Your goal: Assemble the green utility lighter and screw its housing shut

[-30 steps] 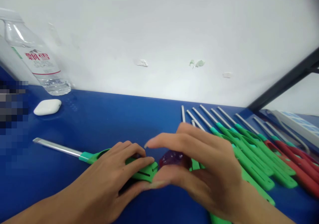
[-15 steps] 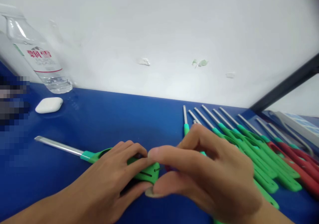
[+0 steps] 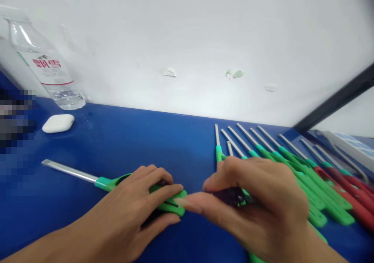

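Observation:
My left hand is closed around the green handle of a long-nosed gas lighter, whose metal barrel points left. The middle of the handle is hidden under my fingers. A dark slot shows near the handle's end. Right beside that end is my right hand, its fingers curled and the thumb tip at the handle's end. Inside its curl lies a dark purplish, glossy thing, mostly covered, so its kind is unclear.
Several green lighters and red lighters lie in a row at right on the blue table. A water bottle and a white earphone case stand at left. Behind is a white wall; a dark bar slants at right.
My right hand has drawn back a little to the right from the lighter's handle, its index finger lifting off, and the dark thing in it shows more. My left hand stays put.

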A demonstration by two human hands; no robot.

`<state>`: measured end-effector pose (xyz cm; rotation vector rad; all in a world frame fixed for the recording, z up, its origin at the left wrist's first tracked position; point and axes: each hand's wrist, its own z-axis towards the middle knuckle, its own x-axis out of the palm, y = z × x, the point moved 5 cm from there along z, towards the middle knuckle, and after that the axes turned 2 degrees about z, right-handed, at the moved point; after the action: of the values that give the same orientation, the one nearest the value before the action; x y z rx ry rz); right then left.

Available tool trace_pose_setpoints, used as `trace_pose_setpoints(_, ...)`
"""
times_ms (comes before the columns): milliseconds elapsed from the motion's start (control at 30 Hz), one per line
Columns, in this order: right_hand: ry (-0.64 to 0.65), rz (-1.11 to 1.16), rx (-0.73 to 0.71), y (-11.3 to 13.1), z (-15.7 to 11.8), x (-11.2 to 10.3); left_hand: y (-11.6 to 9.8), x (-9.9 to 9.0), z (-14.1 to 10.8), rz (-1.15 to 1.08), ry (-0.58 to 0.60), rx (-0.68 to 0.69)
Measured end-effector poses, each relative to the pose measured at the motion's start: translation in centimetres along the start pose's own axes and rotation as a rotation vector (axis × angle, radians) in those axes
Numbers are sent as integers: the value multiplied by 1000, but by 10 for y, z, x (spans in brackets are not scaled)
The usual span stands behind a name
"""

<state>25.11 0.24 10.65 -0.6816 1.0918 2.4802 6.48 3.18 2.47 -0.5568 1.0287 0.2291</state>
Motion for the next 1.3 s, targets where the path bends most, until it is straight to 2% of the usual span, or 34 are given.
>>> trace_pose_setpoints(100, 6, 31, 31, -2, 3, 0, 1, 1, -3, -15, 10, -14)
trace_pose_setpoints(267, 55, 204, 193, -14, 4, -3, 2, 2, -4, -9, 8, -23)
trace_pose_setpoints(500, 181, 351, 291, -15, -1, -4, -1, -2, 0, 7, -35, 30)
trace_pose_setpoints(667, 143, 416, 367, -16, 0, 0, -1, -1, -2, -1, 1, -7)
trace_pose_setpoints(833, 61, 476, 373, -18, 2, 2, -1, -1, 0, -35, 1, -25)
trace_pose_setpoints(1067, 277, 825, 519, -29, -4, 5, 0, 0, -2, 40, -21, 3)
trace_pose_setpoints(1167, 355, 938, 533, -33, -7, 8, -1, 0, -1, 64, -19, 25)
trace_pose_setpoints(1233, 376, 984, 513, -32, -7, 10, -1, 0, -1, 68, -17, 34)
trace_pose_setpoints(1300, 331, 951, 513, -30, -7, 10, -1, -1, -1, 74, -24, 21)
